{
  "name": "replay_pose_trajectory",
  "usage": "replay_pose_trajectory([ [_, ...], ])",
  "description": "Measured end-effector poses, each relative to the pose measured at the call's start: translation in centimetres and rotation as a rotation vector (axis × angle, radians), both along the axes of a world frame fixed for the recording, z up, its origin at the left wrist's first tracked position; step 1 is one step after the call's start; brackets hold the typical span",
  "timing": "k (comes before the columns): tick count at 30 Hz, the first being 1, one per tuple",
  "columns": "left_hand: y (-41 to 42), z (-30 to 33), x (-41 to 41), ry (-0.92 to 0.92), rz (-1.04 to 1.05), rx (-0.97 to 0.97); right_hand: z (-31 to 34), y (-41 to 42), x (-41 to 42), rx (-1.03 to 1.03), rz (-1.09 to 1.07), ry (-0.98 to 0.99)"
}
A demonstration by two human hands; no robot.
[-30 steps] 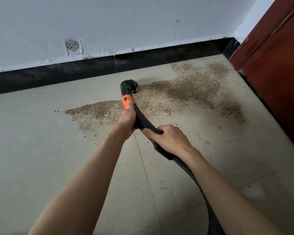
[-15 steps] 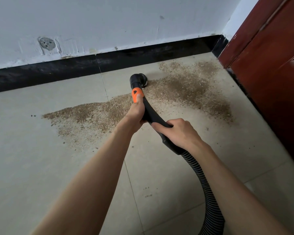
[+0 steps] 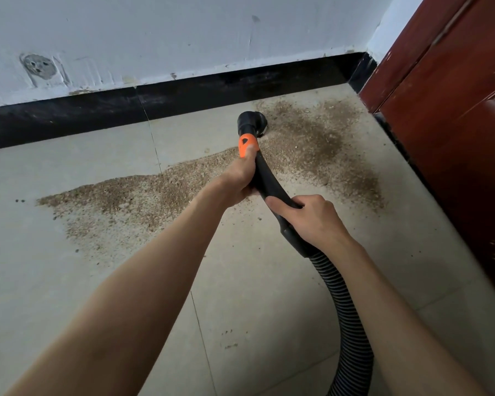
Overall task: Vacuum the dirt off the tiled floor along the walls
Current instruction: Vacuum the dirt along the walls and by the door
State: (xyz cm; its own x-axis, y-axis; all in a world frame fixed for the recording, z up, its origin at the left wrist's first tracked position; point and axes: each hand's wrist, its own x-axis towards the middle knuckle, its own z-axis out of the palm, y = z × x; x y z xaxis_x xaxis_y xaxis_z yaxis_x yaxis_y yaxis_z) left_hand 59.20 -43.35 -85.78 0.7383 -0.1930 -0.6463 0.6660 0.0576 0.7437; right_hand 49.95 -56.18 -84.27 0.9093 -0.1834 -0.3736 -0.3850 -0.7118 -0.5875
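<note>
Gripping the rigid, light vacuum wand [image 3: 265,178], left hand [image 3: 242,174] fingers curl near the orange collar [image 3: 247,145]; right hand [image 3: 312,217] wraps the rear. Nozzle [image 3: 252,121] meets dirt [image 3: 312,144] by the far baseboard [image 3: 183,98]; ribbed hose [image 3: 343,304] flexes.

**Matt plastic, gritty tile**

A black matt plastic vacuum wand [image 3: 266,178] with a glossy orange collar [image 3: 247,144] is trailing a ribbed hose [image 3: 346,315]. Grainy brown dirt [image 3: 143,192] is roughening smooth beige tile [image 3: 40,281]; a reddish wooden door [image 3: 452,110] is looking lacquered.
</note>
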Motion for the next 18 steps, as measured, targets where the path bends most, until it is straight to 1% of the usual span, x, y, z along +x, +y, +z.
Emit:
replay_pose_trajectory([
  [6,2.0,0.4,2.0,-0.068,0.087,0.122,-0.4,1.9,2.0,0.227,-0.022,0.007],
  [9,3.5,0.5,2.3,-0.084,0.137,0.162,-0.3,3.6,2.7,0.308,-0.020,0.020],
  [14,5.9,0.5,1.5,-0.078,0.144,0.213,-0.5,6.0,1.8,0.393,-0.025,0.076],
  [18,7.8,0.3,0.0,-0.054,0.143,0.207,-0.9,7.8,0.2,0.398,-0.003,0.077],
])
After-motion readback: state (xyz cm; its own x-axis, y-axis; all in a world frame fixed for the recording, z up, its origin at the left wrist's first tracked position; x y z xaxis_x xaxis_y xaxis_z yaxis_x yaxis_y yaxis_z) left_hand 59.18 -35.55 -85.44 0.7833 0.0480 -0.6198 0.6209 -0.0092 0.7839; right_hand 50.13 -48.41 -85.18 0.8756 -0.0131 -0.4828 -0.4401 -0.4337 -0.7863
